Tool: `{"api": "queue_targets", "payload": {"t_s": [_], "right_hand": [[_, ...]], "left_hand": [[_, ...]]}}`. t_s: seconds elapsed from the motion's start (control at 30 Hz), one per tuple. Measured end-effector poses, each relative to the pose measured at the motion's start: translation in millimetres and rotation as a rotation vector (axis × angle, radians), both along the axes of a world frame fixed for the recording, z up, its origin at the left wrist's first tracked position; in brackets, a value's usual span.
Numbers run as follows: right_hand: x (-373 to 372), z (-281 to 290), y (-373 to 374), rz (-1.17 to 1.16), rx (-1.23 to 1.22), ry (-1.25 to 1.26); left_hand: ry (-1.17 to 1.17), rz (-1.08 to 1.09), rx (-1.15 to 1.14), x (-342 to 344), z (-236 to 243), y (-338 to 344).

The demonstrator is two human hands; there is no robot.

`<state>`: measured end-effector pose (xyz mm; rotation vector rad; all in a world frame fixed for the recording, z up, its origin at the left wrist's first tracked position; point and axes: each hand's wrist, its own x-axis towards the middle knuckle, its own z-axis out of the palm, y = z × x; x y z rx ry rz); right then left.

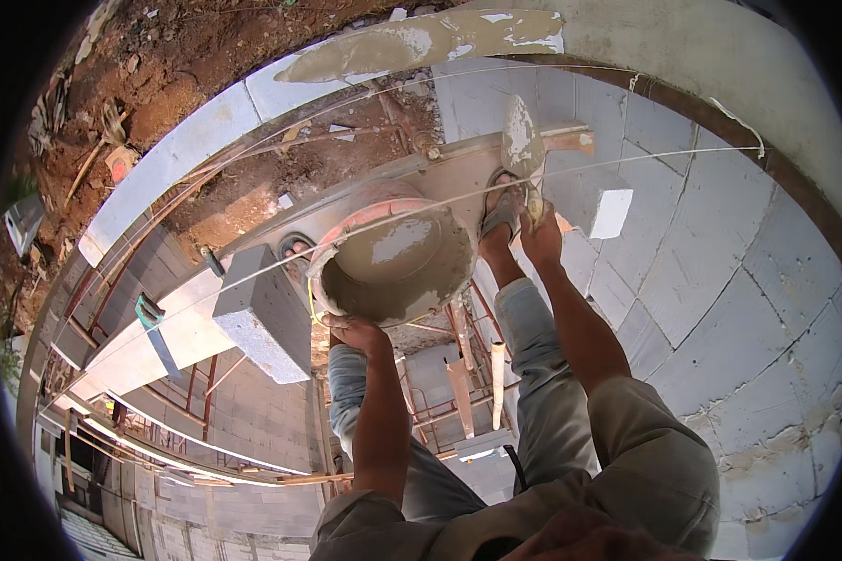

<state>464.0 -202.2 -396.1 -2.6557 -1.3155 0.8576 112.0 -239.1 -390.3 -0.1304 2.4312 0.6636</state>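
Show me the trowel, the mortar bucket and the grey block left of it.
Trowel (521,142): head view, on the blade.
Mortar bucket (363,217): head view, on the rim.
Grey block (262,335): head view, on its pale, speckled face.

2 arms extended; left grip curled, right grip clenched.

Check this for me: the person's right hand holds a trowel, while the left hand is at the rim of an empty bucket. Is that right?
Not quite: the bucket isn't empty. The head view shows a wet, mortar-like mix in it. The right hand does hold a trowel, and the left hand is at the rim.
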Motion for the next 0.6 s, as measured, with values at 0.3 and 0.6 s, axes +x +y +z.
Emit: {"api": "queue_targets", "payload": {"t_s": [0.3, 0.6], "right_hand": [[0.2, 74.9, 62.5, 0.172, -0.249, -0.116], [-57.3, 21.8, 199.8, 0.392, -0.268, -0.122]], "left_hand": [[0.010, -0.071, -0.160, -11.9, -11.7, -15.9], [0.091, -0.096, -0.095, -8.7, -20.5, -20.3]]}}
